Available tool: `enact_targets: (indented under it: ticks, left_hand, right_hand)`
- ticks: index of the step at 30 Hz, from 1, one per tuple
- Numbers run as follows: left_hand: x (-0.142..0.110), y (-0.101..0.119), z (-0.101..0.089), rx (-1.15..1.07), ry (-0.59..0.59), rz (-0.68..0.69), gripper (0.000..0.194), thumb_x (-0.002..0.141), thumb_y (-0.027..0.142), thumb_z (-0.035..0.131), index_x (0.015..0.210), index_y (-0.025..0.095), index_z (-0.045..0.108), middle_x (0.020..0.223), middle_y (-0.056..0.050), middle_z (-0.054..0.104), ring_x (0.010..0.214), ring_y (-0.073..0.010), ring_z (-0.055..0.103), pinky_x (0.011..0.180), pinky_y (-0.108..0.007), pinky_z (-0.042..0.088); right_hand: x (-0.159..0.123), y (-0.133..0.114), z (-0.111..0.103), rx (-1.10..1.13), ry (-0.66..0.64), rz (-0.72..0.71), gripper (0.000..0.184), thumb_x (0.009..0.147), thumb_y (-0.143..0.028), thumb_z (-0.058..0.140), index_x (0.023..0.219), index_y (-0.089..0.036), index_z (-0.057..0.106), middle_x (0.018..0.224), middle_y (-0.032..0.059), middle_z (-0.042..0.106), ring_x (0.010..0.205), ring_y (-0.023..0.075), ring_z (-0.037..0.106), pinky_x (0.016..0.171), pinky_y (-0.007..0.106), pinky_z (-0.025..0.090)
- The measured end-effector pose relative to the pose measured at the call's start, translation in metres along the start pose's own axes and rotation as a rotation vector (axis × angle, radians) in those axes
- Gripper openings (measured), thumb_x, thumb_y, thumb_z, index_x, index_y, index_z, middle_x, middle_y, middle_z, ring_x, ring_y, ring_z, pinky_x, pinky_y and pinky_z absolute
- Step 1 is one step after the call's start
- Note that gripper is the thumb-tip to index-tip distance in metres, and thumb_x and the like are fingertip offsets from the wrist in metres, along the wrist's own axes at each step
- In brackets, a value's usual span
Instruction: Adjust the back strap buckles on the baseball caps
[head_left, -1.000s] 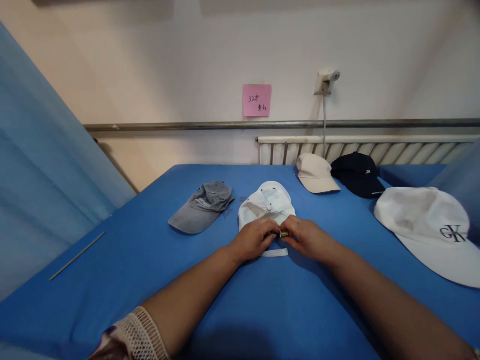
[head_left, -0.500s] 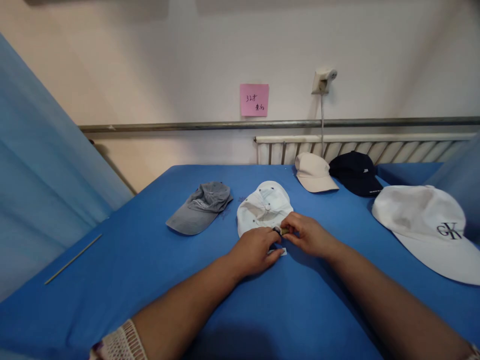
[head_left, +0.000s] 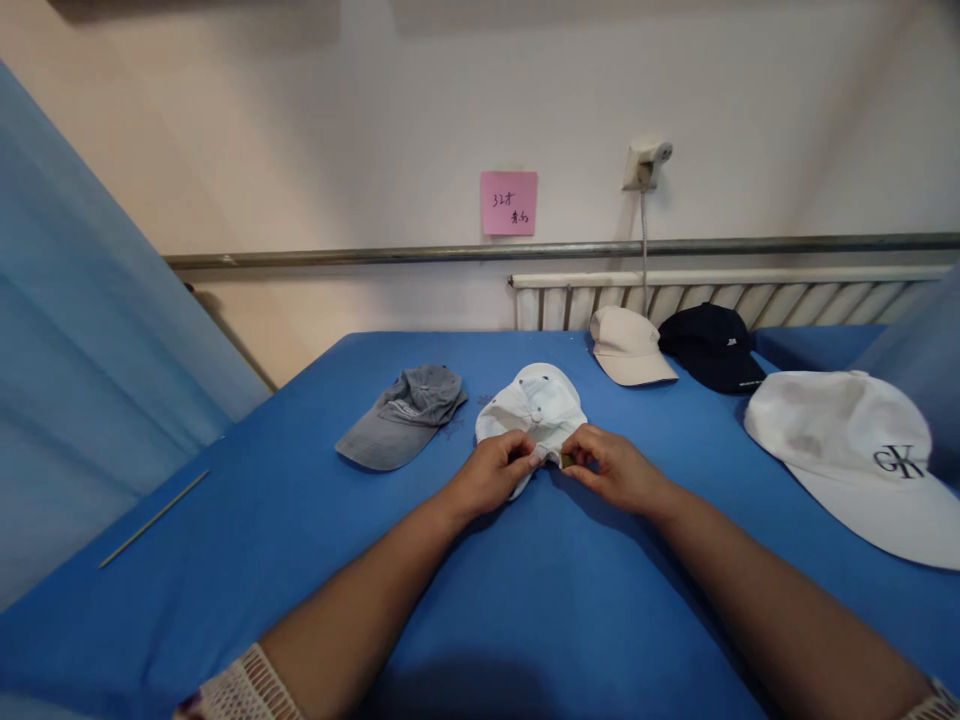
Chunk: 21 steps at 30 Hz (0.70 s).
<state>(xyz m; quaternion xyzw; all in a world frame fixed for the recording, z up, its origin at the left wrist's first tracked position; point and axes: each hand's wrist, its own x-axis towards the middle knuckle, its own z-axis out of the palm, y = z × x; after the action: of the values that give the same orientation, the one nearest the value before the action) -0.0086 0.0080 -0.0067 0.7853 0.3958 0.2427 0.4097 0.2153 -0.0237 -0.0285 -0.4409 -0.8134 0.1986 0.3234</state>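
A pale, almost white baseball cap (head_left: pixel 536 400) lies crown up in the middle of the blue-covered table. My left hand (head_left: pixel 495 470) is closed on its near edge, thumb and fingers pinching the fabric left of the opening. Just to the right, my right hand (head_left: pixel 611 468) pinches the same edge, with a small olive-brown piece (head_left: pixel 568 461) showing at its fingertips. Whether that piece is a buckle or part of the strap I cannot make out. The fingers hide much of the cap's near side.
A grey cap (head_left: pixel 405 415) lies to the left. Beige (head_left: pixel 630 345) and navy (head_left: pixel 709 345) caps sit at the back right, nearer a large white cap (head_left: pixel 840 440). A thin stick (head_left: pixel 154 519) lies far left. A radiator (head_left: pixel 720 300) stands behind the table's back edge.
My left hand has shifted slightly left and up, off the small piece at the right fingertips and onto the cap's edge. My right hand stays almost in place.
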Motion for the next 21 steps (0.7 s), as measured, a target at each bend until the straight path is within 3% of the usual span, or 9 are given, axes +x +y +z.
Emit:
enact_targets:
  ticks: [5,21]
  left_hand:
    - [0.003,-0.010,0.016,-0.193,-0.005,-0.054,0.020,0.082,0.032,0.061,0.091,0.014,0.059,0.077,-0.003,0.065,0.065,-0.0119,0.054,0.059,-0.022,0.040]
    - [0.001,0.000,0.015,-0.054,-0.064,-0.057,0.027,0.084,0.037,0.054,0.076,0.014,0.065,0.066,0.000,0.060,0.061,-0.0116,0.049,0.060,-0.023,0.037]
  right_hand:
    - [0.000,-0.003,0.000,0.002,0.005,0.003,0.009,0.084,-0.020,0.063,0.092,-0.021,0.058,0.083,0.0004,0.060,0.072,0.0144,0.057,0.067,0.028,0.045]
    - [-0.001,-0.001,0.006,-0.021,-0.023,-0.065,0.012,0.084,-0.017,0.063,0.094,-0.021,0.057,0.086,0.0011,0.060,0.074,0.0144,0.057,0.068,0.027,0.045]
